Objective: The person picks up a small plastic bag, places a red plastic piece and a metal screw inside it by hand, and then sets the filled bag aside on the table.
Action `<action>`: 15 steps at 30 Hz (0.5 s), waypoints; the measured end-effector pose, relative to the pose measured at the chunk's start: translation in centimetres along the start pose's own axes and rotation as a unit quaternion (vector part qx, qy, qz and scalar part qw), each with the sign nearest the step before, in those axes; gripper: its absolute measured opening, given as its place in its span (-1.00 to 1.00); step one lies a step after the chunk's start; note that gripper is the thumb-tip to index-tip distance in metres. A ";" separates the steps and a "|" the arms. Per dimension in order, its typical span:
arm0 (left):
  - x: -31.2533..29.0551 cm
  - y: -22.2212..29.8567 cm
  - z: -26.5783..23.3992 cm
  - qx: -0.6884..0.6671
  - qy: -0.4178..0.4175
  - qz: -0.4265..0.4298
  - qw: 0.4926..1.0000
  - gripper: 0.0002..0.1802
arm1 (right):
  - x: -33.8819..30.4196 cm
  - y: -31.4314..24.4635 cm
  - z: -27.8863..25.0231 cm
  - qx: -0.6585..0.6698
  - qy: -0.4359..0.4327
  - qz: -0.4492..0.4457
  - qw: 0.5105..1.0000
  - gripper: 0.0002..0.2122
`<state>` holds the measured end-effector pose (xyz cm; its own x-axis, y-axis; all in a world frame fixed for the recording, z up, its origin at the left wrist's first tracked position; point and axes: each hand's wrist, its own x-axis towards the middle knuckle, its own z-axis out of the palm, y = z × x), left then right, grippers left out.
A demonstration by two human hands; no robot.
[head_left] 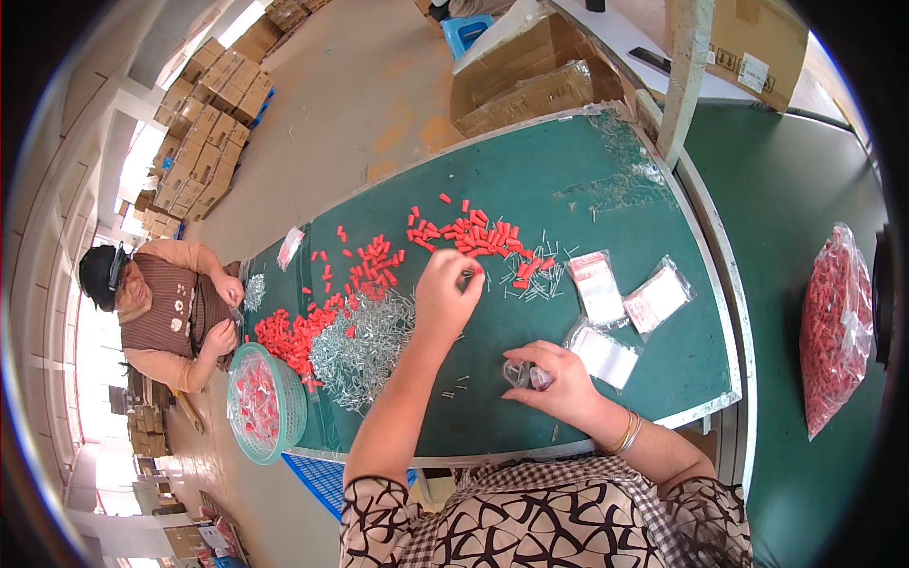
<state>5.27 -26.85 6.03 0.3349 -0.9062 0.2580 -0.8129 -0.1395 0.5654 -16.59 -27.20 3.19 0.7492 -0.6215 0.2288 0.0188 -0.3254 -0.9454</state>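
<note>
My left hand (pixel 447 295) hovers over the table beside the red plugs, fingers closed in a pinch; a bit of a red plastic plug (pixel 477 270) shows at the fingertips. My right hand (pixel 561 383), with bangles at the wrist, grips a small clear plastic bag (pixel 519 373) close to the table; its contents are hard to make out. Ahead of my left hand lie loose red plugs (pixel 473 233) and scattered screws (pixel 547 283). A large heap of silvery screws (pixel 365 348) lies left of my left forearm, bordered by more red plugs (pixel 289 339).
Stacks of flat clear bags (pixel 598 289) lie beyond my right hand. A green basket (pixel 294 402) of filled bags stands at the left edge, near a co-worker (pixel 170 312) handling something small. A big bag of red plugs (pixel 835 331) rests at far right; a cardboard box (pixel 525 95) stands behind.
</note>
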 end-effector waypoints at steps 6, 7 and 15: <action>-8.9 3.4 -2.9 -0.212 -0.039 0.026 0.976 -0.72 | 0.4 0.5 1.0 0.021 0.017 0.000 1.000 -0.54; -9.3 4.0 -3.0 -0.210 -0.083 0.038 0.973 -0.71 | 0.4 0.5 1.1 0.025 0.019 0.001 1.000 -0.54; -5.6 -2.4 -2.3 -0.113 0.033 -0.082 0.990 -0.77 | 0.2 0.1 1.0 -0.032 0.006 0.009 0.999 -0.55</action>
<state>6.48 -20.47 5.04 0.4899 -0.8499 0.1943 -0.6198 -0.1827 0.7632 -15.77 -26.58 2.91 0.7415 -0.6357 0.2146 -0.0371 -0.3583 -0.9329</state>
